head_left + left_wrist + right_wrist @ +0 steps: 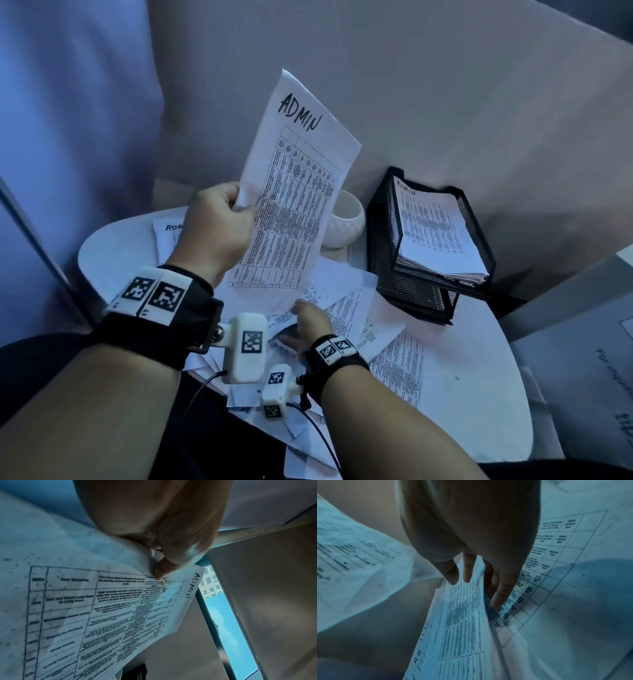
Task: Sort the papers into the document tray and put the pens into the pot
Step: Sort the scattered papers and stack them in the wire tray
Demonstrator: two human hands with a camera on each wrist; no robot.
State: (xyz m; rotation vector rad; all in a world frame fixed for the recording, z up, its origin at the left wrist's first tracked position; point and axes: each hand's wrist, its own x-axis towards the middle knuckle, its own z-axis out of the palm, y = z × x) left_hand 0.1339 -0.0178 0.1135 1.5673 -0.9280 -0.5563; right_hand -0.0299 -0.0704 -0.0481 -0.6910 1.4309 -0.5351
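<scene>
My left hand (239, 204) holds a printed sheet marked "ADMIN" (291, 192) upright above the table, pinched at its left edge. The left wrist view shows the thumb and fingers of that hand (157, 563) curled on the same ADMIN sheet (120, 608). My right hand (303, 320) reaches into the loose pile of papers (359, 308) on the table. In the right wrist view its fingers (500, 596) are straight, with one sheet (464, 622) standing between index and middle finger. The black mesh document tray (380, 240) holds a stack of papers (435, 229). A white pot (346, 219) stands beside it. No pens are visible.
The round white table (479, 377) stands against a grey wall, with the tray at its back right. More sheets hang over the table's near edge (301, 442). A cardboard box (582, 359) stands to the right of the table.
</scene>
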